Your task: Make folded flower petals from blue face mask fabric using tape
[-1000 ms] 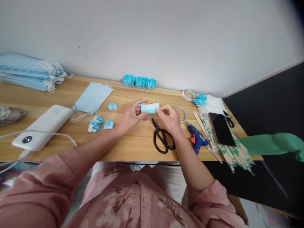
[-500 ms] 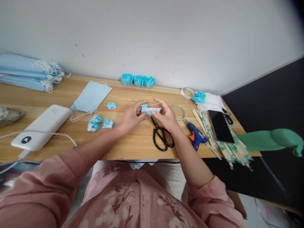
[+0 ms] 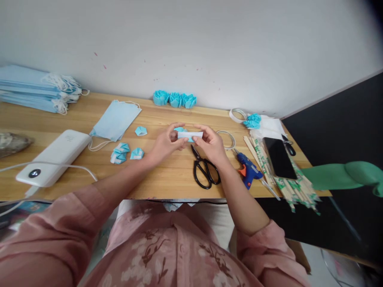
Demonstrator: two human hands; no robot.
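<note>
Folded mask strip (image 3: 189, 135), white and blue, sits pinched above the counter (image 3: 167, 175) between the left hand (image 3: 166, 143) and right hand (image 3: 211, 144), fingers closed on its ends; black scissors (image 3: 204, 170) lie at 6 o'clock.

home craft desk | glue gun (image 3: 249, 172), scissors (image 3: 204, 172) (masks (image 3: 31, 87) stacked)
</note>
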